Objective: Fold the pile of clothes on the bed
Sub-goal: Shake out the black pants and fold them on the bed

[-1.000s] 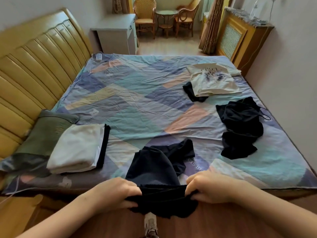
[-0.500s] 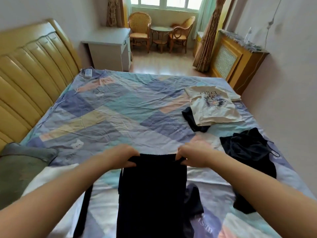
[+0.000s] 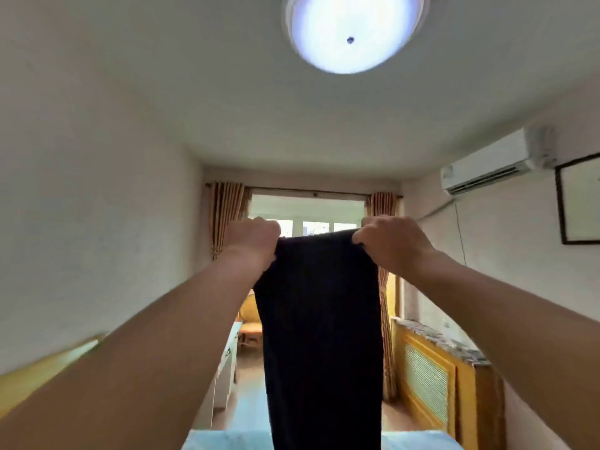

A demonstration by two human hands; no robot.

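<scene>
Centre frame: 1 dark garment [image 3: 319,336], held aloft, hanging straight down past the lower edge. Top hem stretched between 2 hands. Left hand [image 3: 251,243] at its upper-left corner, fingers curled round the cloth. Right hand [image 3: 391,245] at its upper-right corner, fingertips pinching the hem. Bed [image 3: 224,441], blue cover, lower centre beneath. Ceiling lamp [image 3: 352,30], top. Air conditioner [image 3: 493,160], upper right. Curtains [image 3: 225,211] behind.

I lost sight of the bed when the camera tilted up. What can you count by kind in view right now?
Dark hanging garment: 1
Hands gripping its top edge: 2, left hand and right hand
Striped gold curtains: 2, and
Round ceiling lamp: 1
White wall air conditioner: 1
Total: 7
</scene>
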